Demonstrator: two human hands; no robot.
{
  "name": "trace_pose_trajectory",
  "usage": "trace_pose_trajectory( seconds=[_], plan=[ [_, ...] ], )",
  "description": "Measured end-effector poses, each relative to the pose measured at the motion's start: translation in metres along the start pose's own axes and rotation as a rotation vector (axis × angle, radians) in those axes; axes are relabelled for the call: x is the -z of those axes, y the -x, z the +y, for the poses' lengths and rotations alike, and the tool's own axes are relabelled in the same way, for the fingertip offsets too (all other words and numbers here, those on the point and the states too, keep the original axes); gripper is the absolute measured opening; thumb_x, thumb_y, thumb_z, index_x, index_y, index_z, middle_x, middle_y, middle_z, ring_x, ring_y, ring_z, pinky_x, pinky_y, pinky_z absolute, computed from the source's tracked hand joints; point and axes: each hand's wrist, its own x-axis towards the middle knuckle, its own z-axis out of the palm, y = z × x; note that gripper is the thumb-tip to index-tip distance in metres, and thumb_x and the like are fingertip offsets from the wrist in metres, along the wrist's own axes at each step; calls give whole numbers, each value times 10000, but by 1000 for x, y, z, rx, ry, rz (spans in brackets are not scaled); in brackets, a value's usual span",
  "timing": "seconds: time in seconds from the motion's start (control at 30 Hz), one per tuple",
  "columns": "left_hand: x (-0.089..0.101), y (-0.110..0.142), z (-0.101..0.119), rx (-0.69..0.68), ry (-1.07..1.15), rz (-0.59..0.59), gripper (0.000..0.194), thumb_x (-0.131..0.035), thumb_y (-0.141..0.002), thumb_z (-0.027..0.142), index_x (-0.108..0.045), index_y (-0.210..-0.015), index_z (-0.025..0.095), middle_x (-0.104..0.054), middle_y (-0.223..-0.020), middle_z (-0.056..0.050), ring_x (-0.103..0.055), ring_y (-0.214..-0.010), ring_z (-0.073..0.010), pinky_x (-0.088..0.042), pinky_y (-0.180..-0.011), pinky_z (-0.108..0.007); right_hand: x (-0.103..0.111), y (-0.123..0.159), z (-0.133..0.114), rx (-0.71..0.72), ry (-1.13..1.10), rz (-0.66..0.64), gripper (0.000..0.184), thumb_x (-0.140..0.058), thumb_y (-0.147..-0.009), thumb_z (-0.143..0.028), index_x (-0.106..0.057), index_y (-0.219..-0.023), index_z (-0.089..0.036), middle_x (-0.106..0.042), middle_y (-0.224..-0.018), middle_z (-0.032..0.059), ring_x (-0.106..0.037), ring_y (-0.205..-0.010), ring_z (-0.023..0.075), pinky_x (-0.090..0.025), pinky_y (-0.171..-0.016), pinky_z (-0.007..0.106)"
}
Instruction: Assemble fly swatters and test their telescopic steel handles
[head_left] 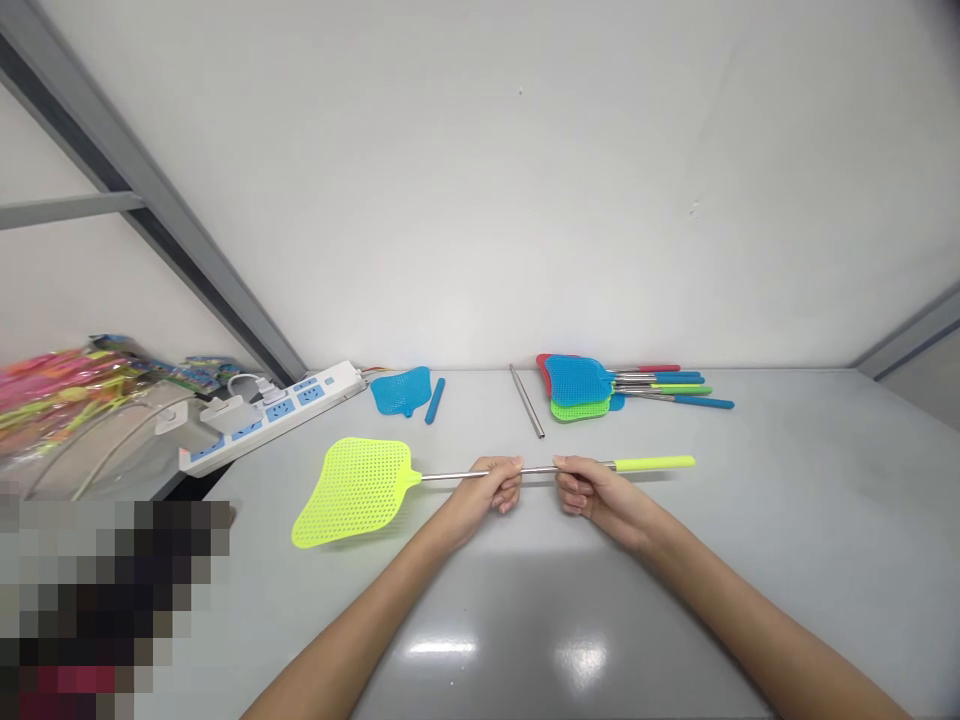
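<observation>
A yellow-green fly swatter [352,490] with a telescopic metal rod is held level above the grey table [787,520]. My left hand [491,488] is closed round the rod nearer the mesh head. My right hand [589,490] is closed round the rod nearer the yellow handle grip [652,463]. A short bare stretch of rod shows between the two hands.
At the back lie a loose blue swatter head [401,390], a blue handle sleeve [434,400], a bare metal rod [527,400] and a stack of assembled swatters [600,388]. A white power strip [270,415] and bagged colourful items [67,390] sit at the left.
</observation>
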Motion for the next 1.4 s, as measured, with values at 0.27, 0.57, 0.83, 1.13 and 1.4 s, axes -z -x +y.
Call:
trace_pose_trajectory(
  seconds=[0.27, 0.57, 0.83, 1.13, 1.4],
  plan=[
    [-4, 4, -4, -120, -89, 46, 337, -393, -787, 375, -350, -527, 166, -304, -432, 57, -314, -428, -69, -258, -479, -225, -3, 0, 7, 15, -100, -56, 334, -481, -754, -298, -345, -480, -166, -272, -493, -41, -268, -468, 84, -238, -512, 264],
    [-13, 10, 1, -87, -51, -239, 301, -393, -788, 338, -495, -604, 123, -461, -532, -6, -424, -517, -97, -347, -602, -259, -7, 3, 12, -12, -96, -191, 344, -446, -768, -307, -403, -465, -150, -312, -456, -37, -313, -452, 81, -265, -550, 261],
    [-13, 7, -2, 29, 60, -340, 205, -384, -699, 155, -578, -659, 103, -531, -644, -47, -465, -573, -118, -358, -621, -264, -1, -1, 17, 36, -49, -190, 358, -414, -770, -298, -461, -452, -140, -376, -428, -9, -382, -447, 112, -269, -538, 272],
    [-12, 7, -3, -18, 89, -240, 220, -367, -744, 207, -548, -669, 107, -517, -621, -49, -463, -577, -123, -351, -619, -271, -1, -2, 17, 50, -62, -191, 394, -388, -779, -307, -484, -439, -131, -448, -481, 32, -489, -547, 159, -260, -547, 279],
    [-15, 6, -4, -21, 92, -224, 184, -346, -720, 157, -523, -682, 121, -504, -613, -28, -450, -559, -114, -353, -646, -274, 0, -2, 15, 22, -129, -176, 389, -384, -786, -365, -458, -471, -149, -423, -480, 2, -392, -469, 110, -257, -541, 272]
  ],
)
